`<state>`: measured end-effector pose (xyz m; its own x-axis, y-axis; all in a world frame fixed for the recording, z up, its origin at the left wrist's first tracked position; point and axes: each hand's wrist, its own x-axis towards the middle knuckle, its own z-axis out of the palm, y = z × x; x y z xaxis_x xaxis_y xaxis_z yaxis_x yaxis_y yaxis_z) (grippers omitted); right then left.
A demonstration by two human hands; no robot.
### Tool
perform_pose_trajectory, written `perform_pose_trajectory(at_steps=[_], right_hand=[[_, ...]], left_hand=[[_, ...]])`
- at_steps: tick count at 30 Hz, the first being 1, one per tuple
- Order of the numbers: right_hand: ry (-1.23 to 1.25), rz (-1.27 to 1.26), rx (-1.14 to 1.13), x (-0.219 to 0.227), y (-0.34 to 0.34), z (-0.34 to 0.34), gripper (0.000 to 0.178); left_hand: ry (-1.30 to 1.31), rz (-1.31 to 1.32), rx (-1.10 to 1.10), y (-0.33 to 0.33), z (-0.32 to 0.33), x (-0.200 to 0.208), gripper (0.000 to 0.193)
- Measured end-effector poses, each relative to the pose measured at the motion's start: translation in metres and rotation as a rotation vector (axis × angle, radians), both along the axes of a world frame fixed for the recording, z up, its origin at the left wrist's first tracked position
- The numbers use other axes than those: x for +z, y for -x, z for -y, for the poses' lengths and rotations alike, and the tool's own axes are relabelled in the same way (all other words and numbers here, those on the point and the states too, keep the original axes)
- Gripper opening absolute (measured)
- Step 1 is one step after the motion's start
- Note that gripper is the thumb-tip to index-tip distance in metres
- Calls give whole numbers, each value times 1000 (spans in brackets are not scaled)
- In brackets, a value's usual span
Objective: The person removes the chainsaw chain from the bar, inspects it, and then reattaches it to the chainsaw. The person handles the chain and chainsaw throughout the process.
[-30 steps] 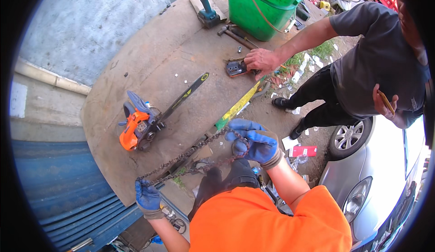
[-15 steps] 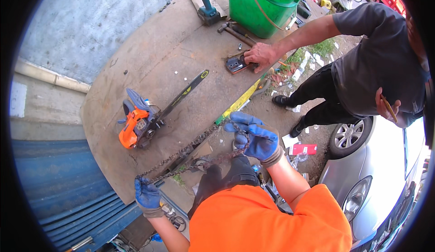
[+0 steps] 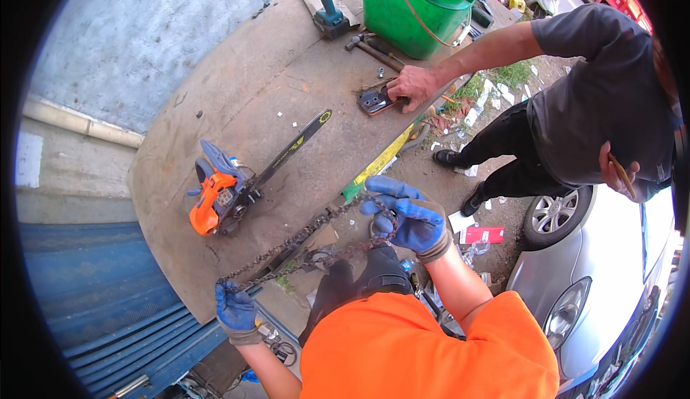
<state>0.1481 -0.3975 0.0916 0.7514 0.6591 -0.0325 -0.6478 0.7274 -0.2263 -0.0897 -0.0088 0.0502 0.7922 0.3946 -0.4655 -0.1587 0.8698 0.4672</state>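
A dark, grimy chainsaw chain [image 3: 287,244] is stretched in a long loop between my blue-gloved hands, at the near edge of the table. My left hand [image 3: 236,308] is closed on its left end. At the other end, my right hand [image 3: 411,218] has the chain looped over its curled fingers and thumb. Beyond the chain, the orange and grey chainsaw [image 3: 218,196] lies on the table, its black guide bar [image 3: 293,145] pointing up to the right with no chain around it. Farther right, a co-worker's hand [image 3: 411,87] rests on the chainsaw's side cover [image 3: 375,101].
The worn tabletop [image 3: 237,122] also carries a cordless drill [image 3: 327,4], a hammer [image 3: 374,51] and stacked green buckets [image 3: 417,11]. A co-worker [image 3: 604,97] stands at the right, holding a thin brown object [image 3: 622,172]. Behind lies a silver car [image 3: 568,270].
My hands and the chain have barely moved. The co-worker's body and the hand with the brown object have shifted slightly; the other hand stays on the side cover.
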Motion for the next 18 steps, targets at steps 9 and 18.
perform_pose_trajectory(at_steps=[9,18], right_hand=[[144,-6,-17,10,-7,5,50],[266,5,-6,1,-11,7,41]], left_hand=[[-32,-23,17,2,-1,-2,27],[7,43,-9,2,1,2,28]])
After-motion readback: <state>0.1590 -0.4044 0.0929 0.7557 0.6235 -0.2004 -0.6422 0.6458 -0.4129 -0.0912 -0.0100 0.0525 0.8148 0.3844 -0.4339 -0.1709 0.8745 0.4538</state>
